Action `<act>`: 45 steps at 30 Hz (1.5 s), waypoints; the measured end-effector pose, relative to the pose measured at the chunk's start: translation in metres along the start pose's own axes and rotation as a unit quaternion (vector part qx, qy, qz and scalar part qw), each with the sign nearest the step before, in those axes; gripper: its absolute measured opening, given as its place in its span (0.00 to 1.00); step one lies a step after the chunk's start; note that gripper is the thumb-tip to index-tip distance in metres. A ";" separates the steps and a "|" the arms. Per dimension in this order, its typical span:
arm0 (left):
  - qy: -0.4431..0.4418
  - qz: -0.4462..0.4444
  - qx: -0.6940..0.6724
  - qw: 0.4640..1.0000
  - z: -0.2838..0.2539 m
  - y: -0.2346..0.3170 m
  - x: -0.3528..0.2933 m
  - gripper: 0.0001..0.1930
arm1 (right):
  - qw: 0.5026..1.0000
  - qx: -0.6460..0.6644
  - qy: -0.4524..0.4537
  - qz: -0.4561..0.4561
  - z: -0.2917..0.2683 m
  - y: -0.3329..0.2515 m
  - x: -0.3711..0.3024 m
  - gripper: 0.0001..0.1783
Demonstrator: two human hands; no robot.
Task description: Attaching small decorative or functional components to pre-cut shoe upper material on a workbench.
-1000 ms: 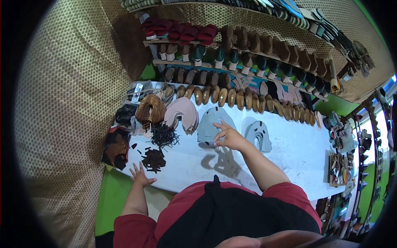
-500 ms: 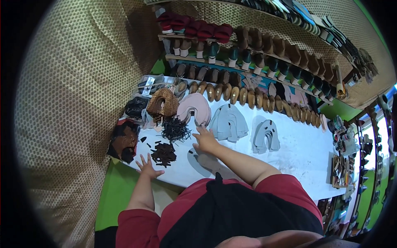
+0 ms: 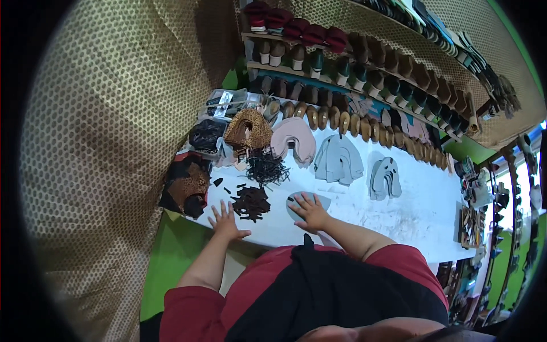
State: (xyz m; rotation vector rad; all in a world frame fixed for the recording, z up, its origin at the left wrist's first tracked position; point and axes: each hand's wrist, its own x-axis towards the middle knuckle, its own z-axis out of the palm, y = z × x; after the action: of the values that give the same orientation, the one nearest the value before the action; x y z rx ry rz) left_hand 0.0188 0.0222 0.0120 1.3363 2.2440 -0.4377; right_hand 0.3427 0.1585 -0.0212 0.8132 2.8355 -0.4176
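Note:
My right hand [image 3: 311, 213] lies flat with spread fingers on a single grey cut piece [image 3: 323, 200] near the front of the white table [image 3: 364, 225]. A small dark tab [image 3: 291, 199] sits on that piece beside the fingertips. Fingers apart, my left hand [image 3: 228, 223] rests at the table's front edge and holds nothing. Just right of it is a heap of short dark brown strips [image 3: 250, 203]. Behind that heap lies a tangle of thin black strips [image 3: 266, 167]. Farther back are curved stacks of pink pieces [image 3: 293, 135] and grey pieces [image 3: 338, 159].
Leopard-print pieces [image 3: 249, 129] and plastic-wrapped bundles [image 3: 208, 135] crowd the back left. Dark scraps [image 3: 187, 185] lie at the left edge. A smaller grey stack [image 3: 386, 178] stands right of centre. Shoe lasts [image 3: 344, 121] line the back below shoe shelves; a tool box [image 3: 470, 226] is far right.
My right hand has drawn back from beside the pink stack and come down on the grey piece. My left hand stays by the table edge, fingers spread. The whole view has shifted.

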 end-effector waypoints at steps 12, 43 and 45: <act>0.082 0.165 0.011 0.983 0.012 -0.027 0.019 0.81 | 0.960 0.095 0.230 0.125 -0.014 -0.081 0.111 0.14; 0.075 0.177 0.035 0.981 0.006 -0.034 0.014 0.76 | 0.626 0.527 0.316 0.480 -0.003 -0.010 0.053 0.06; 0.080 0.177 0.035 0.980 0.006 -0.033 0.012 0.75 | 0.649 0.421 0.290 0.564 0.004 0.002 0.050 0.05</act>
State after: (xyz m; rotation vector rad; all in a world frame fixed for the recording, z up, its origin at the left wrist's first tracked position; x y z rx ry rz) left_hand -0.0137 0.0127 0.0008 1.8222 2.0648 -0.2924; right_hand 0.3022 0.1838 -0.0373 2.9817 1.6184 -1.3848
